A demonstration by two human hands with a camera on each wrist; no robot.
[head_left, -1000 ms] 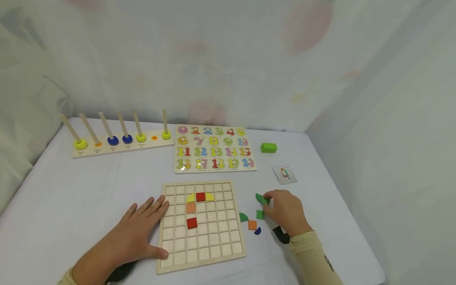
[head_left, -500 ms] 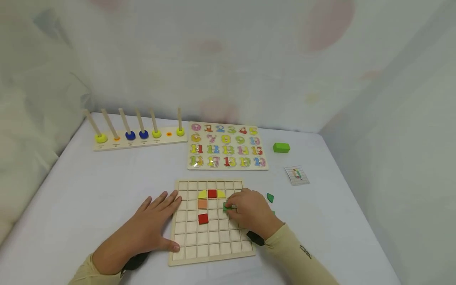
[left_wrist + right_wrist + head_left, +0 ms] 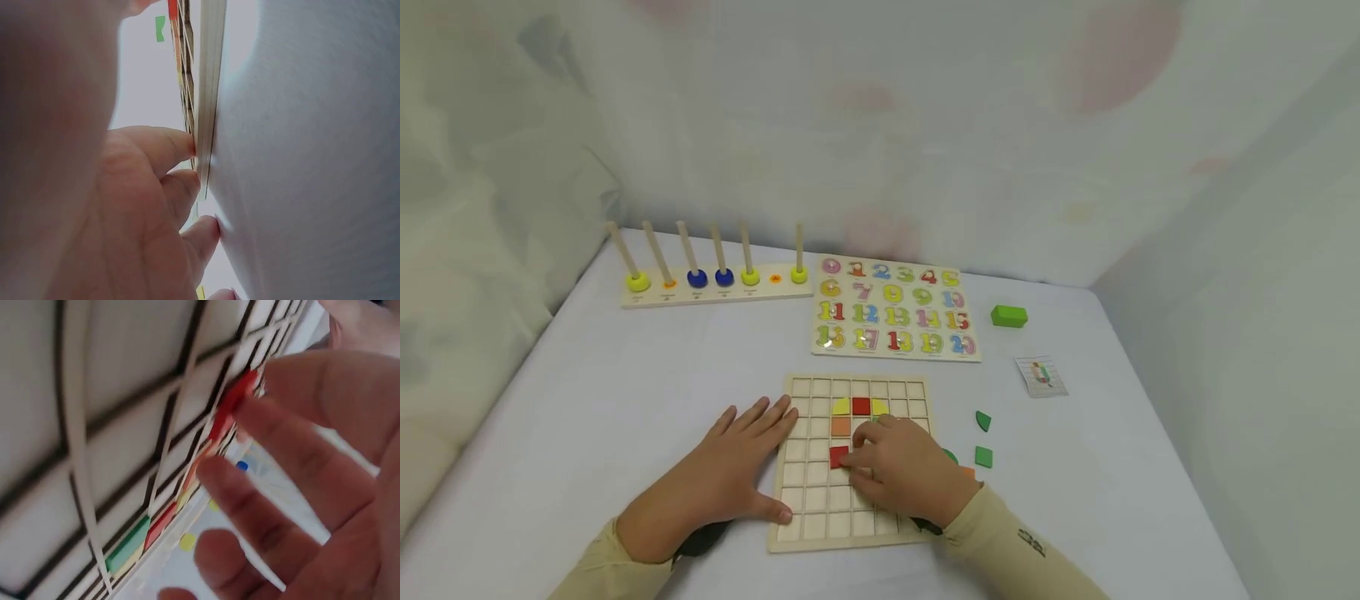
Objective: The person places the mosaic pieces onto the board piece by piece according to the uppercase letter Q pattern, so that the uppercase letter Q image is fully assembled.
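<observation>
My left hand [image 3: 726,462] lies spread at the left edge of the wooden grid board [image 3: 789,475], its fingertips and thumb touching the frame. Over the board's middle, my right hand [image 3: 910,467] touches the right side of a red square tile [image 3: 837,457] with a fingertip; in the right wrist view this red tile [image 3: 226,412] looks slightly tilted. Above it sit an orange square [image 3: 840,427], two yellow quarter-rounds [image 3: 841,406] and another red square [image 3: 861,406]. A green tile [image 3: 128,542] is also set in the grid, mostly hidden by my right hand in the head view.
Right of the board lie a green quarter-round [image 3: 982,421], a green square [image 3: 983,457] and a partly covered orange tile [image 3: 967,472]. A pattern card [image 3: 1041,377] and green block [image 3: 1009,316] are farther back. Behind stand a number puzzle [image 3: 895,317] and peg stacker [image 3: 715,293].
My right hand picked up a green piece, brought it left onto the board and let go of it, then moved to the lower red tile. My left hand stays at the board's edge.
</observation>
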